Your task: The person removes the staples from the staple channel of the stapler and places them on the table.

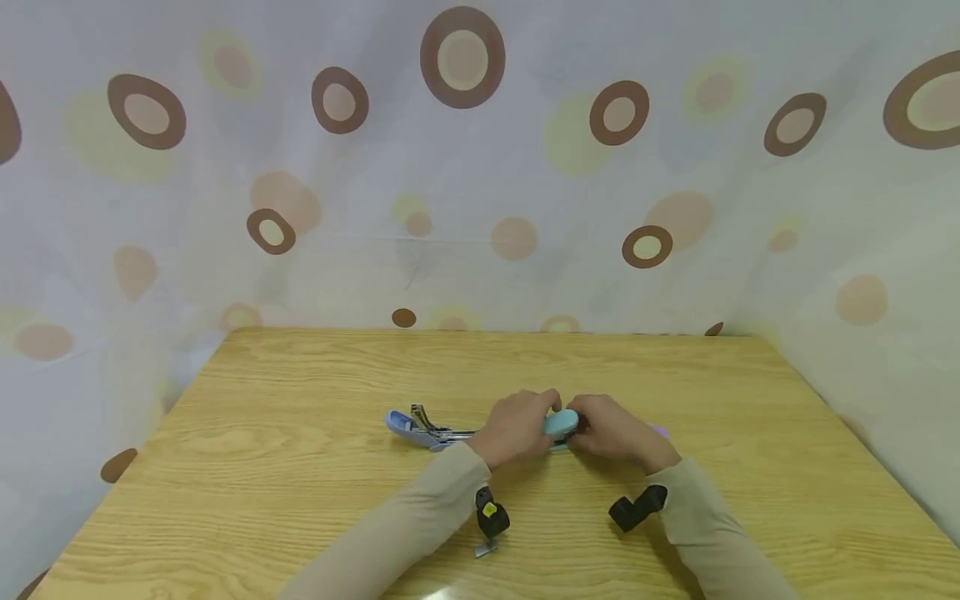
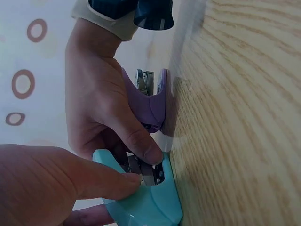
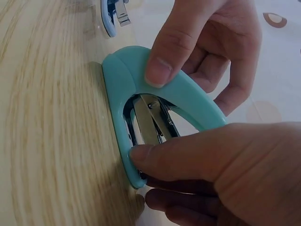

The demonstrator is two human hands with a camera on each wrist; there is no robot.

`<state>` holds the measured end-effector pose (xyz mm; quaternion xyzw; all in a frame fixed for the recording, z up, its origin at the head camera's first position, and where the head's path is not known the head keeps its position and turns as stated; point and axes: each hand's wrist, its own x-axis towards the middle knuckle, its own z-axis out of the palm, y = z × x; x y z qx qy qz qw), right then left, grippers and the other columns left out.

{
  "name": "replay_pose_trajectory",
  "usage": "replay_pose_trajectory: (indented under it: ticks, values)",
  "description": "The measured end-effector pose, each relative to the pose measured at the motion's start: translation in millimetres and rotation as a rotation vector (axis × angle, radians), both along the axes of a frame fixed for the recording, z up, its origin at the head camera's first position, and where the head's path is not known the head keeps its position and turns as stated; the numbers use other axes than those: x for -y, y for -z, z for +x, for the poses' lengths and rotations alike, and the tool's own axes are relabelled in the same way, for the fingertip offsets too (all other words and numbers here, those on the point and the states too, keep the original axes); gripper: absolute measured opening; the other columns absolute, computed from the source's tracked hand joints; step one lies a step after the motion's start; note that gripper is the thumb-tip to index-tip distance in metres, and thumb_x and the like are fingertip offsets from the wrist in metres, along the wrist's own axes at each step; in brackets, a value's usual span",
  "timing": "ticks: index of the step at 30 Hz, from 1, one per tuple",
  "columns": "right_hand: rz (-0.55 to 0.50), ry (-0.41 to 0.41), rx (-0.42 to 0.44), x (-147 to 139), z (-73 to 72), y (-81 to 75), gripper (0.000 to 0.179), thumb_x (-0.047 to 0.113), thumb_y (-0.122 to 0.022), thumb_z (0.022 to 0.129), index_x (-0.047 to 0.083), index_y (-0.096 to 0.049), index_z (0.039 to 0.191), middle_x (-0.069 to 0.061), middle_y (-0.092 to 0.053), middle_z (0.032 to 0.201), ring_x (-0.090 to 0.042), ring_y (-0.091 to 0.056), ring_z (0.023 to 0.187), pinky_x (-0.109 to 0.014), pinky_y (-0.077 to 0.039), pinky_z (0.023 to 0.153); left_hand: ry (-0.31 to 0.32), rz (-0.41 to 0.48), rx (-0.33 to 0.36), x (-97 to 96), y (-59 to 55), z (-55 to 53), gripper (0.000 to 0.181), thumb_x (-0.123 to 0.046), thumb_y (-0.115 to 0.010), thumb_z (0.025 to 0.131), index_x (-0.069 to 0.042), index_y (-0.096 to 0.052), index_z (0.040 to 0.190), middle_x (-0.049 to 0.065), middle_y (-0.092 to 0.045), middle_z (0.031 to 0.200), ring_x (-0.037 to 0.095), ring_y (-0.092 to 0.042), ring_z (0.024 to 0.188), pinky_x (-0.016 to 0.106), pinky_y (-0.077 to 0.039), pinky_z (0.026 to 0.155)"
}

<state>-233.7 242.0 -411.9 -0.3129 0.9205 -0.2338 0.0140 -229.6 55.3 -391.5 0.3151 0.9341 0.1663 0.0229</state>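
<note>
A mint-green stapler stands on the wooden table, its metal inner parts showing between the top cover and the base. My left hand grips the closed rear end, thumb on one side and fingers behind. At the other end my right hand holds the stapler, its thumb on the base's edge beside the metal rail and its fingers on the far side, partly hidden. To the left, beyond my left hand, lies a blue stapler with its metal parts raised. Behind my right hand is a purple stapler.
The wooden table runs back to a patterned cloth hung behind it and at both sides. Black wrist cameras hang below both sleeves, close over the table.
</note>
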Motion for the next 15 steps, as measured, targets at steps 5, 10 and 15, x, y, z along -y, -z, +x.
replay_pose_trajectory:
  ticks: [5,10,15]
  values:
    - [-0.004,0.02,-0.027,0.9,-1.9,1.2,0.012,0.005,-0.075,0.079,0.004,-0.064,0.083,0.001,-0.059,0.073,-0.005,-0.047,0.065,-0.021,-0.041,0.059,0.023,0.01,-0.032,-3.4,0.7,-2.8,0.033,-0.019,-0.074,0.084,-0.013,-0.059,0.112,0.004,-0.068,0.101,0.013,-0.06,0.079,0.023,-0.047,0.063]
    - [-0.011,0.01,-0.019,3.2,0.6,4.8,0.012,0.008,-0.076,0.08,0.006,-0.065,0.082,0.003,-0.059,0.071,0.0,-0.044,0.061,-0.019,-0.04,0.056,0.033,0.081,-0.05,-5.4,7.0,-1.2,0.025,-0.019,-0.075,0.083,-0.013,-0.062,0.104,0.001,-0.068,0.096,0.012,-0.06,0.081,0.021,-0.047,0.067]
    - [-0.024,0.052,-0.014,2.8,3.8,2.0,0.011,0.008,-0.077,0.079,0.005,-0.067,0.084,0.002,-0.062,0.074,-0.001,-0.047,0.062,-0.02,-0.042,0.056,0.036,0.164,-0.047,-7.6,8.0,-0.4,0.018,-0.013,-0.073,0.085,-0.012,-0.062,0.098,0.002,-0.068,0.095,0.012,-0.06,0.082,0.02,-0.047,0.069]
